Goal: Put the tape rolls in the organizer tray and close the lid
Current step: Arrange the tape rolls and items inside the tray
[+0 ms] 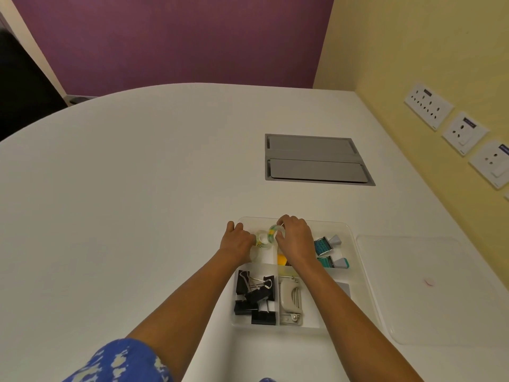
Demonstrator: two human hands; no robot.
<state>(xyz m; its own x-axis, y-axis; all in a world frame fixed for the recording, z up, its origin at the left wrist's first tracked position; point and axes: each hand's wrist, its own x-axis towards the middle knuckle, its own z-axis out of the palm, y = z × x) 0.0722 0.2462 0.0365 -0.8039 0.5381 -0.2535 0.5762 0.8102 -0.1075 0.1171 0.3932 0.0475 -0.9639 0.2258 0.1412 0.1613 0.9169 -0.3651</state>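
Two tape rolls [268, 236] inside tray rim [355, 238]

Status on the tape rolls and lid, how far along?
Midway. Both hands are over the tray's far left compartment: the right hand holds a green-and-yellow tape roll upright there, and the left hand is on a pale tape roll beside it. Neither is released. The clear lid lies flat on the table right of the tray, so closing remains.

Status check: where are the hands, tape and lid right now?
Right hand holding tape roll over tray. Left hand on second roll. Lid off, right of tray.
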